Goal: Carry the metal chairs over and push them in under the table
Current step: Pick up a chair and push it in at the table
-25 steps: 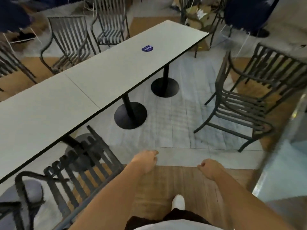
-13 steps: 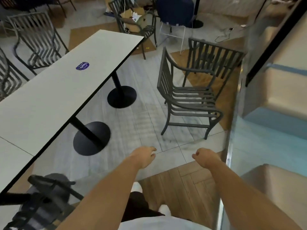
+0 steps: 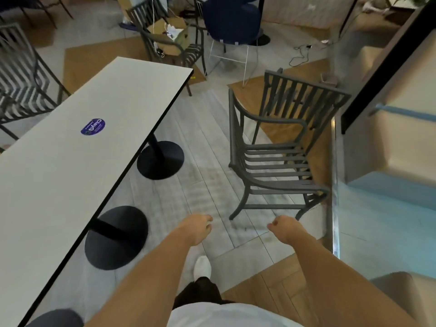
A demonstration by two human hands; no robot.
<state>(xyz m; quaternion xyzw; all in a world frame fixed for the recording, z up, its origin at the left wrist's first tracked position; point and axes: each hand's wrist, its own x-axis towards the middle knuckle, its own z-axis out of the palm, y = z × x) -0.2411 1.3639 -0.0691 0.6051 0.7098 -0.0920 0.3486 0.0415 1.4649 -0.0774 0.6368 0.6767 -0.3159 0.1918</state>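
A dark grey slatted metal chair stands on the tile floor ahead and to the right, its seat facing right, away from the long white table. A second metal chair stands just behind it. My left hand and my right hand are stretched forward, low, just short of the near chair's front legs. Both hands have loosely curled fingers and hold nothing. Neither touches the chair.
The table rests on black round pedestal bases. More metal chairs stand at far left and at the table's far end, near a blue chair. A glass partition runs along the right.
The view has swung right and moved forward: the near chair is now closer and straight ahead. The chair tucked under the table at lower left has left the view. Both hands stay empty.
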